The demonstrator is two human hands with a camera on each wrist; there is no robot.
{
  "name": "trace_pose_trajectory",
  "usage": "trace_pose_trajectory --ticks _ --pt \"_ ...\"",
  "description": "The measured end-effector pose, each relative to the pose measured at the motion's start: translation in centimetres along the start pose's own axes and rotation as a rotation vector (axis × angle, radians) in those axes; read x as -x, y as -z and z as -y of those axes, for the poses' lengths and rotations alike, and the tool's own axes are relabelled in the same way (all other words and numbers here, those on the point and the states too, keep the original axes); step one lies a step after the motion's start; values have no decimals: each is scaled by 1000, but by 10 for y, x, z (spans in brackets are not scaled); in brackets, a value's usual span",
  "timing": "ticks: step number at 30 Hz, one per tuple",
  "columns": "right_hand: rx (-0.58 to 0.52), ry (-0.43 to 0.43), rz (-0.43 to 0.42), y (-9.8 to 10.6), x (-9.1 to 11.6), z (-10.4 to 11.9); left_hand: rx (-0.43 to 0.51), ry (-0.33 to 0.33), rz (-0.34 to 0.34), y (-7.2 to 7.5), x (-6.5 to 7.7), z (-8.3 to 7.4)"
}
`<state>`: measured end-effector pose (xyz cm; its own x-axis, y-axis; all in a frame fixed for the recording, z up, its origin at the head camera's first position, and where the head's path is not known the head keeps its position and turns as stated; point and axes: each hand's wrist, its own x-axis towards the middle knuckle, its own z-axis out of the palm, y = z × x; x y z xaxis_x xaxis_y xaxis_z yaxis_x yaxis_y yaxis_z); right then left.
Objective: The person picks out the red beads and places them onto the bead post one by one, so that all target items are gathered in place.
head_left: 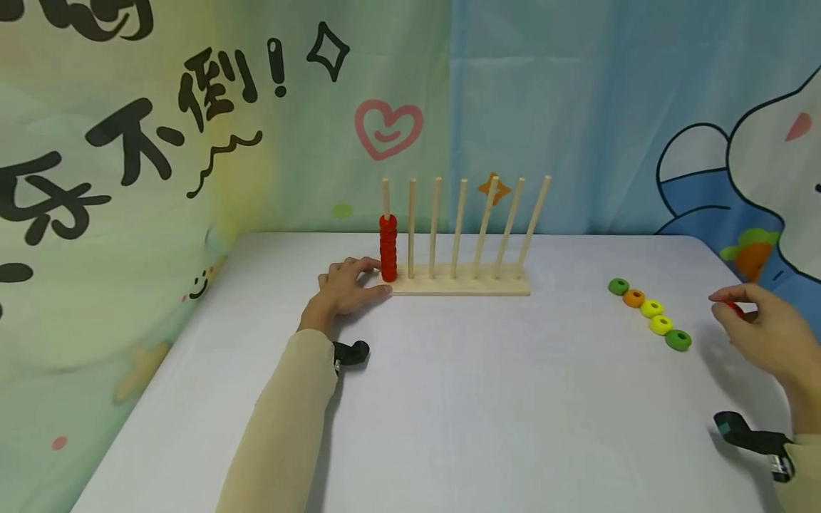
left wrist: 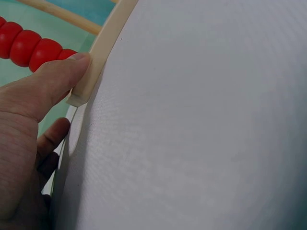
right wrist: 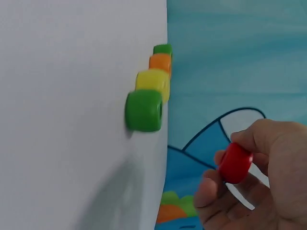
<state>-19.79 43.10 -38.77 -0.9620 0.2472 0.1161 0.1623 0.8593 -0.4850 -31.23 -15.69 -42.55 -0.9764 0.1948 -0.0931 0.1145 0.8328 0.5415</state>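
Observation:
A wooden peg stand (head_left: 462, 286) stands toward the back of the table, with a row of upright pegs. Red beads (head_left: 388, 249) are stacked on its leftmost peg. My left hand (head_left: 348, 286) holds the left end of the base, the thumb at its front edge and the fingers around behind. In the left wrist view the thumb (left wrist: 72, 72) presses the base close to the lowest bead. At the far right my right hand (head_left: 772, 331) pinches a red bead (right wrist: 235, 164) between thumb and fingers, raised above the table.
Left of my right hand, loose beads lie in a slanting row: a green bead (head_left: 618, 286), an orange bead (head_left: 633, 298), two yellow beads (head_left: 651, 308) and a nearer green bead (head_left: 678, 340). A printed curtain (head_left: 545, 92) hangs behind the white table (head_left: 513, 406).

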Motion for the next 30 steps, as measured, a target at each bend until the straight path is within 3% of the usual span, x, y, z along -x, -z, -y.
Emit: trace_pose_trajectory --ticks 6,24,30 --pt "11 -15 -16 1 -1 21 -6 -3 1 0 -1 1" --pt "-29 152 -48 -13 2 53 -11 2 4 1 0 -1" --pt "-101 196 -31 -15 6 60 -9 0 7 2 1 -2"
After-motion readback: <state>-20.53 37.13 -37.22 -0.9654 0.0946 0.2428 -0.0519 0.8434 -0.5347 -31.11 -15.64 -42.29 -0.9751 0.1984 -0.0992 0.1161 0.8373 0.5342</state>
